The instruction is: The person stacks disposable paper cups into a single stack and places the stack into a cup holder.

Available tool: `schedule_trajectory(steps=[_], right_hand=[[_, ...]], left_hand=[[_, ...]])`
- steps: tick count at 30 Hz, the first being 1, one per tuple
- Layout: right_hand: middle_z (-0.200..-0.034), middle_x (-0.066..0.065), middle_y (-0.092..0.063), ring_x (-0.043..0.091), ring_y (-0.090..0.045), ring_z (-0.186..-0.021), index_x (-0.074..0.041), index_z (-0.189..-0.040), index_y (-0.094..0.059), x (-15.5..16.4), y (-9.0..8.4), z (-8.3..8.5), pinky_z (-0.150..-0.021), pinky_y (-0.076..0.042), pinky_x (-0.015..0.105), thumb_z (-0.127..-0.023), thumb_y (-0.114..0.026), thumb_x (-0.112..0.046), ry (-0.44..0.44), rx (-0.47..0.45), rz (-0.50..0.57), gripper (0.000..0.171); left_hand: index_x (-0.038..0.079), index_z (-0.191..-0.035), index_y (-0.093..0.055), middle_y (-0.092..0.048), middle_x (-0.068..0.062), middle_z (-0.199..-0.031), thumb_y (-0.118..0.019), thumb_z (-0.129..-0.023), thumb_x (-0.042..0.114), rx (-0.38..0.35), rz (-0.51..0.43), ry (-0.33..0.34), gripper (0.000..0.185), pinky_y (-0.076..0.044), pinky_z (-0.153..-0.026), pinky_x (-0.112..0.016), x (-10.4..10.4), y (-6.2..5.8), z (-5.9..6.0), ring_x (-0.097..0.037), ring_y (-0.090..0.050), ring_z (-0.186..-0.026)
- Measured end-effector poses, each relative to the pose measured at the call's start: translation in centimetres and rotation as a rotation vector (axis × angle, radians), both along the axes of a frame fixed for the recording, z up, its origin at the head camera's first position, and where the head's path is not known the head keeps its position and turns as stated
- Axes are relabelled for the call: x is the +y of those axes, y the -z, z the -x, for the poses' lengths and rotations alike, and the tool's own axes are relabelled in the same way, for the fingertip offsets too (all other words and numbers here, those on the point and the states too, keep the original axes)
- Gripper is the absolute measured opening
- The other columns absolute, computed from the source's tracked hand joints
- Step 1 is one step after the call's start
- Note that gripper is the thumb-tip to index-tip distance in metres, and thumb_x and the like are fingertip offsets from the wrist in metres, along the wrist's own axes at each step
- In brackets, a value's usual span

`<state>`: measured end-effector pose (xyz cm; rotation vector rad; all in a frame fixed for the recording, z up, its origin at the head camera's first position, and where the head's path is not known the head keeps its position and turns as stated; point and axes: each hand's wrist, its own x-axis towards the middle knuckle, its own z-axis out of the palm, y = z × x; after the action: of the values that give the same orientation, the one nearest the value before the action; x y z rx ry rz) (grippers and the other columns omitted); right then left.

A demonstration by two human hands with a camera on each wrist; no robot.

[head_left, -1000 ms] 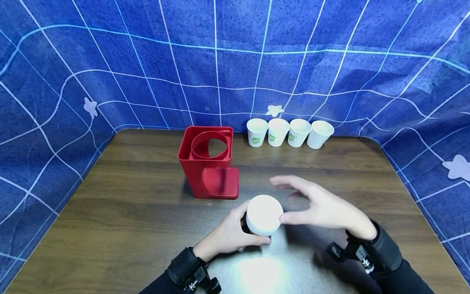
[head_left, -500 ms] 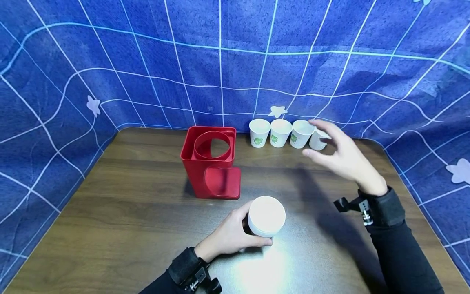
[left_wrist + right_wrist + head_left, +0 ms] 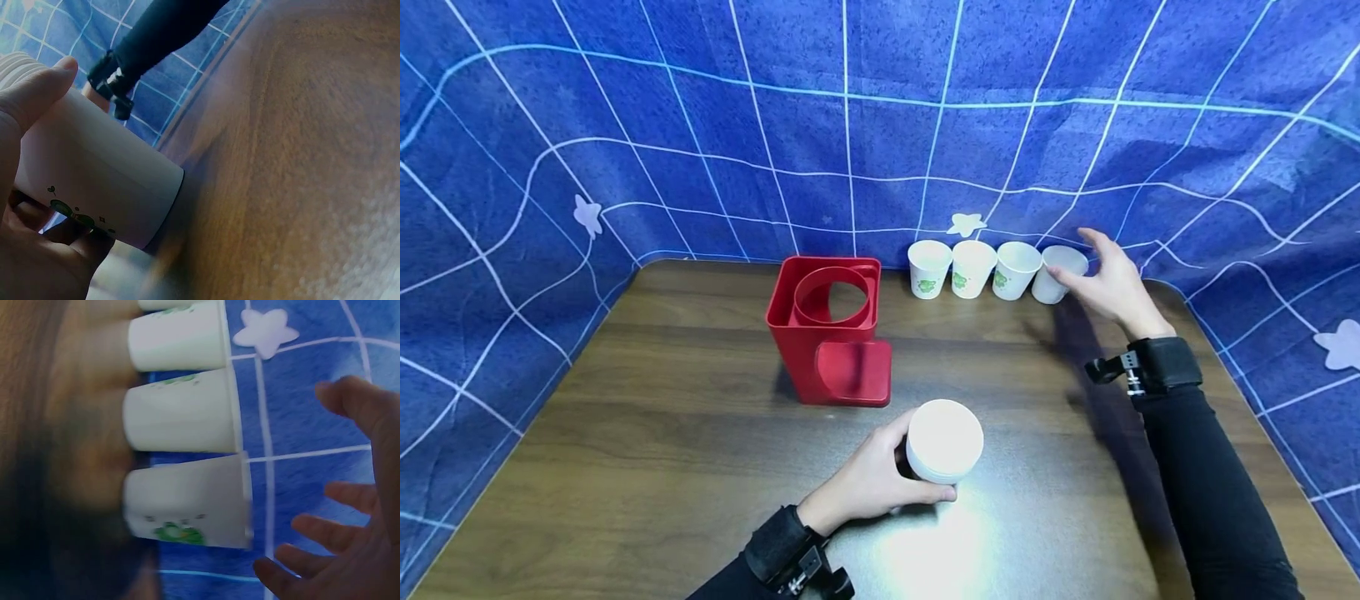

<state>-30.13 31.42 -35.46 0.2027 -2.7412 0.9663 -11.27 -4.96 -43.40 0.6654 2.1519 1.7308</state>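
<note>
I see my left hand [image 3: 868,483] at lower centre of the head view, fingers curled round an upturned white paper cup [image 3: 944,440] standing on the counter [image 3: 662,433]. My right hand [image 3: 1108,279] is at upper right, fingers spread and holding nothing, just beside the rightmost cup [image 3: 1058,273] of a row (four along the blue cloth). A red holder [image 3: 827,329] stands mid-frame.

Long black sleeves cover both arms — each wrist wears a black strap with a small clamped bracket; the left hand [image 3: 868,483] and right hand [image 3: 1105,283] are bare.
</note>
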Motion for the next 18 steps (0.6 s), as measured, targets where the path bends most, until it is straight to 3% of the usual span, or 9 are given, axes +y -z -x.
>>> schedule_trajectory(steps=[8,18], right_hand=[[-0.149,0.037,-0.043,0.051,-0.042,-0.137,0.007,-0.154,-0.033,-0.1,2.5,2.0,-0.113,-0.033,0.06,-0.093,-0.071,-0.035,0.088,-0.031,0.021,0.084],[-0.14,0.035,-0.053,0.049,-0.049,-0.128,0.01,-0.143,-0.049,-0.4,3.2,2.6,-0.106,-0.039,0.058,-0.095,-0.068,-0.032,0.185,0.022,0.081,0.066]], left_hand=[[0.035,-0.143,-0.052,-0.068,0.012,-0.129,-0.094,-0.074,0.023,0.014,-0.02,0.002,0.082,-0.048,-0.107,-0.03,0.0,0.2,0.1,-0.009,-0.066,-0.116],[0.036,-0.143,-0.052,-0.068,0.011,-0.129,-0.094,-0.074,0.023,0.007,-0.033,0.009,0.082,-0.049,-0.105,-0.029,0.1,0.5,0.2,-0.009,-0.067,-0.115]])
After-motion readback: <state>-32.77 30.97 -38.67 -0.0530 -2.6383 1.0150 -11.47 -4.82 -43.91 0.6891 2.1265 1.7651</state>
